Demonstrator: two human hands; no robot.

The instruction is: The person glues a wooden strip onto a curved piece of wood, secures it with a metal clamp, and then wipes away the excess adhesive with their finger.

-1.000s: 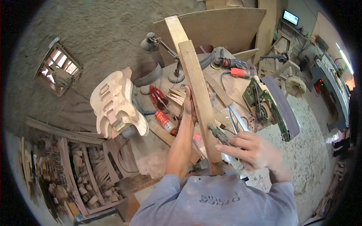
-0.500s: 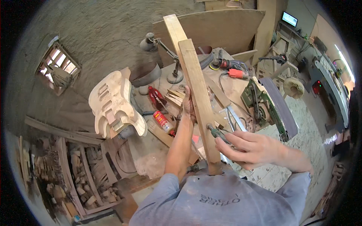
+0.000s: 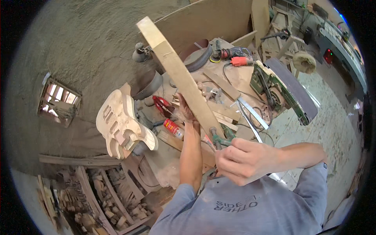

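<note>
A long wooden beam [image 3: 178, 70] slants across the middle, its paler far end up and to the left. My left hand [image 3: 185, 109] grips its left side, the palm against the wood and some fingers hidden beneath. At the beam's near end a green clamp [image 3: 222, 140] presses its round metal pad on the top face. My right hand [image 3: 244, 161] is closed round the clamp's near part, close to my chest, and hides what lies under the fingers.
A pale guitar body [image 3: 121, 123] stands left of the bench. On the bench lie a red-labelled bottle [image 3: 173, 129], red-handled pliers [image 3: 161, 105], a metal square [image 3: 252, 113] and an orange power tool [image 3: 241, 61]. A belt sander [image 3: 290, 92] stands right; wood offcuts [image 3: 113, 211] fill racks at lower left.
The beam's far end has swung left and its near end has come up off my shirt. My right hand has shifted slightly left and down, its fingers now curled tighter. The view has also shifted.
</note>
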